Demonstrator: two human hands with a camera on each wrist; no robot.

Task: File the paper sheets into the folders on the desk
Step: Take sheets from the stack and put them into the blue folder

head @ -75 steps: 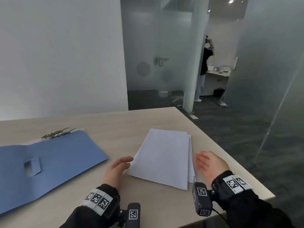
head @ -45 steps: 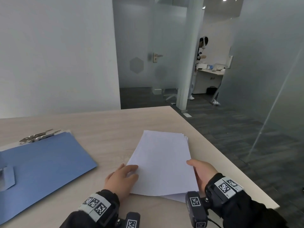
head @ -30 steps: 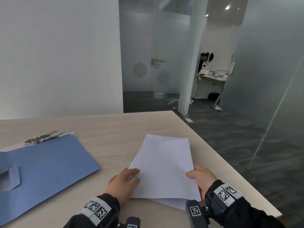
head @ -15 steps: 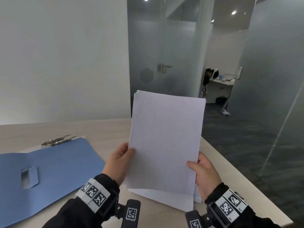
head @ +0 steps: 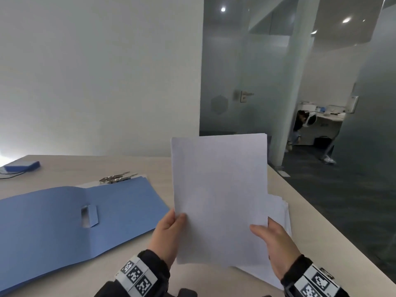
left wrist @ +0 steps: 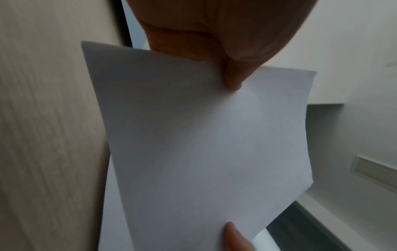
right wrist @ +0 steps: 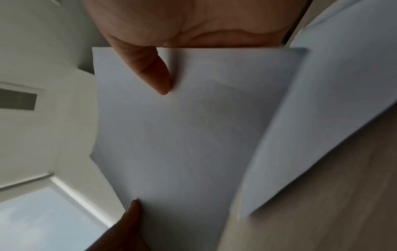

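I hold white paper (head: 220,196) upright above the desk; whether it is one sheet or a few I cannot tell. My left hand (head: 172,226) pinches its lower left edge and my right hand (head: 266,231) its lower right edge. In the left wrist view the thumb (left wrist: 234,79) presses on the paper (left wrist: 204,144). The right wrist view shows the same for its thumb (right wrist: 156,76) and the paper (right wrist: 182,135). The rest of the paper stack (head: 280,213) lies flat on the desk behind the held paper. A blue folder (head: 64,228) lies open to the left, with a metal clip (head: 116,177) at its far edge.
The pale wooden desk (head: 317,243) ends at its right edge close to the stack. A small blue object (head: 23,166) with a cable sits at the far left. A white wall stands behind the desk. Beyond the glass partitions, a person (head: 302,129) bends at another desk.
Both hands closed on the top of the stack, pinched paper from it and raised it upright off the desk. Over the last half second it stays held up, slightly lower in view.
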